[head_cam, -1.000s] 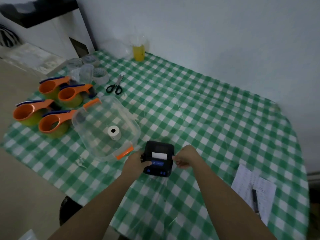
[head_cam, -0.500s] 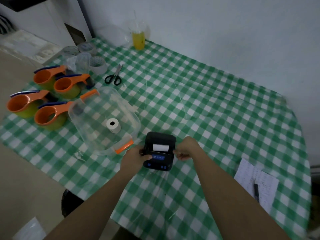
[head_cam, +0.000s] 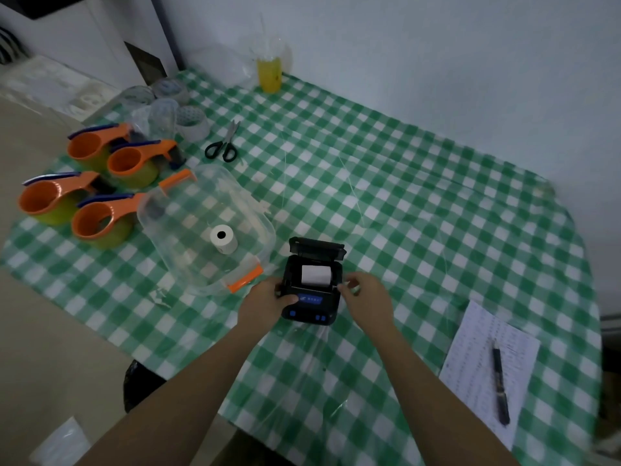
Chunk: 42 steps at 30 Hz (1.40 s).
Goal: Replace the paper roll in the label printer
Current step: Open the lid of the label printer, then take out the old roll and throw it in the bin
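Sitting near the middle of the checked bench [head_cam: 420, 203], the label printer [head_cam: 311, 290] has its lid tipped up and a white paper roll [head_cam: 315, 275] lying in its bay. Left hand [head_cam: 265, 302] grasps the printer's left side, thumb on the front panel. Right hand [head_cam: 368, 295] pinches at its right edge. Left of it, a spare roll [head_cam: 222, 237] stands inside a clear container [head_cam: 168, 237].

We can read no text anywhere. The label printer [head_cam: 311, 287] near the table's front edge carries a blue panel with pale marks too small to make out, and the paper sheet [head_cam: 484, 371] at the table's right front corner shows rows of print too blurred to read.
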Each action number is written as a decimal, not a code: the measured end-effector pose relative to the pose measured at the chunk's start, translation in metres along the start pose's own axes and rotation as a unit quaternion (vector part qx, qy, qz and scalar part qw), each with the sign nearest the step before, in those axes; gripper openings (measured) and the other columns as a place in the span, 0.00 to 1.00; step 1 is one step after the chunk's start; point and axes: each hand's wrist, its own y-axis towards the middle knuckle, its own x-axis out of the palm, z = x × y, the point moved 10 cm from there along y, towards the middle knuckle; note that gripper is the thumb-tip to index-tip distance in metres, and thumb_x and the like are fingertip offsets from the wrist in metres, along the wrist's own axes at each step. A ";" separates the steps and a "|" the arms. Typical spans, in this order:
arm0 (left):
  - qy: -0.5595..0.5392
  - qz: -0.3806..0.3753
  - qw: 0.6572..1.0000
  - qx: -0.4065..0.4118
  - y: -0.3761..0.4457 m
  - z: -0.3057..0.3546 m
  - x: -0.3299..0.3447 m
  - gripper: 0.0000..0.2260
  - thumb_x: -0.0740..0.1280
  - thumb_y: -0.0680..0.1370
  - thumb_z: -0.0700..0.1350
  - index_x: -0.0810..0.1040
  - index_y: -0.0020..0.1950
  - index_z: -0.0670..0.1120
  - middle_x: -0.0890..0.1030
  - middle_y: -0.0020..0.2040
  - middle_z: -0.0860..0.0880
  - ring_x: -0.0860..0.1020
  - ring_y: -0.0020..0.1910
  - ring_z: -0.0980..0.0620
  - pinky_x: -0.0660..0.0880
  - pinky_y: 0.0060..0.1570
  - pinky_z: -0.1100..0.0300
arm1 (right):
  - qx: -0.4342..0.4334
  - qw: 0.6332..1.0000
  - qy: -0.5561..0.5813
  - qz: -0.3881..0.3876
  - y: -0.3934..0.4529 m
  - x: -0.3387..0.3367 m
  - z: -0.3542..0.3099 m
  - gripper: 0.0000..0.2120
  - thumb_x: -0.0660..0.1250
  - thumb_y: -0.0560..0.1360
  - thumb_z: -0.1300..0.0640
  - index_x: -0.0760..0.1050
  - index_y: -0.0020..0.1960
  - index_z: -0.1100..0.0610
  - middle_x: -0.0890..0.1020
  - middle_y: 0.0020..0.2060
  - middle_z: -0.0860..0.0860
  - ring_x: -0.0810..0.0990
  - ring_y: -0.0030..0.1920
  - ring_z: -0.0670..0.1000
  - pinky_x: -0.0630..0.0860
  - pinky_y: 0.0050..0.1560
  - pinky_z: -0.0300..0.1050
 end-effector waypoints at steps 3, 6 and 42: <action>0.005 0.002 1.000 -0.005 0.000 0.000 0.001 0.17 0.70 0.73 0.46 0.76 0.58 0.42 0.81 0.56 0.42 0.80 0.53 0.43 0.76 0.53 0.50 | -0.054 0.998 -0.009 0.029 -0.004 0.009 -0.020 0.17 0.67 0.74 0.51 0.76 0.59 0.57 0.78 0.49 0.55 0.75 0.49 0.53 0.71 0.49 0.42; 0.008 0.000 1.000 -0.008 0.000 -0.001 0.002 0.17 0.70 0.73 0.46 0.75 0.59 0.42 0.81 0.57 0.42 0.80 0.53 0.43 0.75 0.54 0.50 | -0.017 0.999 0.027 0.035 -0.001 0.017 -0.023 0.18 0.69 0.72 0.51 0.75 0.59 0.57 0.76 0.50 0.55 0.73 0.53 0.53 0.68 0.50 0.41; 0.119 0.256 0.959 -0.036 -0.161 -0.218 -0.237 0.20 0.69 0.73 0.50 0.72 0.63 0.46 0.72 0.64 0.42 0.73 0.57 0.39 0.74 0.48 0.48 | -0.191 0.944 0.075 -0.259 -0.149 0.227 -0.307 0.07 0.62 0.77 0.56 0.77 0.50 0.56 0.81 0.45 0.53 0.78 0.44 0.50 0.71 0.44 0.41</action>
